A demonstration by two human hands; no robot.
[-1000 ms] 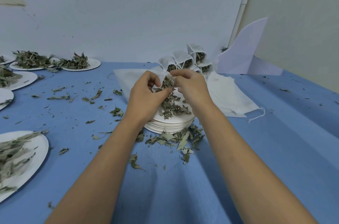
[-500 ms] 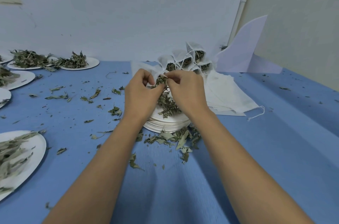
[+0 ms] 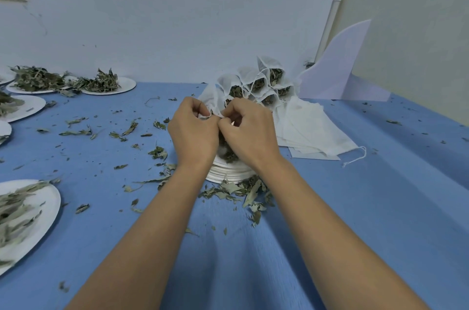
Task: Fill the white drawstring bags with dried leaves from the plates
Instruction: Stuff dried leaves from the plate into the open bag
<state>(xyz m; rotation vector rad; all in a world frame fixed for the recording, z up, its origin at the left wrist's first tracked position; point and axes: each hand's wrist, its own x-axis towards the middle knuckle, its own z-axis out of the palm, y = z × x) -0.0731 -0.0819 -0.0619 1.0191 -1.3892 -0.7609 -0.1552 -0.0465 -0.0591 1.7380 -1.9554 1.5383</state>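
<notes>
A white drawstring bag, partly filled with dried leaves, was pinched at its mouth by the curled fingers of the left hand and the right hand, above one stack of round white plates; at least five stuffed bags were heaped behind; flat empty bags were layered alongside; at least five leaf-laden plates were spread left on crinkled blue cloth.

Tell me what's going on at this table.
A person is filling bags with dried leaves. Both the left hand and right hand pinch the mouth of a white drawstring bag over a stack of plates. Filled bags are piled behind, empty bags lie to the right, and more leaf plates wait on the left.
</notes>
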